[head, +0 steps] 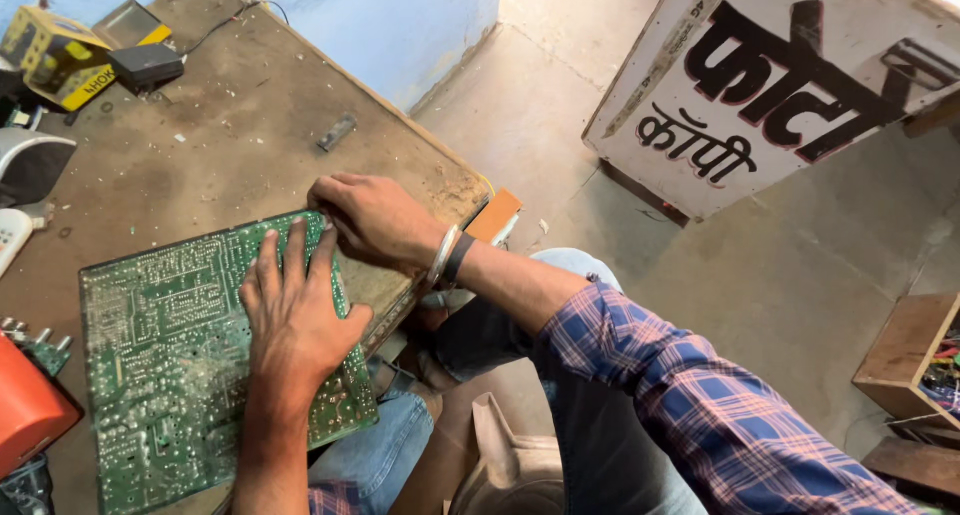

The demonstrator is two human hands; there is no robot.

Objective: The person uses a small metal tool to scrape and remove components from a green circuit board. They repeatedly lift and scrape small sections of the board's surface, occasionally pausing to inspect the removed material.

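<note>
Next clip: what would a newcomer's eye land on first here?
Probably the large green circuit board lying solder side up on the dusty wooden workbench, with the left hand flat on it and the right hand at its far edge. Next, the white signboard leaning on the floor, upper right.

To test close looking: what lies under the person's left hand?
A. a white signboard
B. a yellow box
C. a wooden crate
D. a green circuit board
D: the left hand lies flat, fingers spread, on the green circuit board on the worn table, with the right hand at the board's far edge.
</note>
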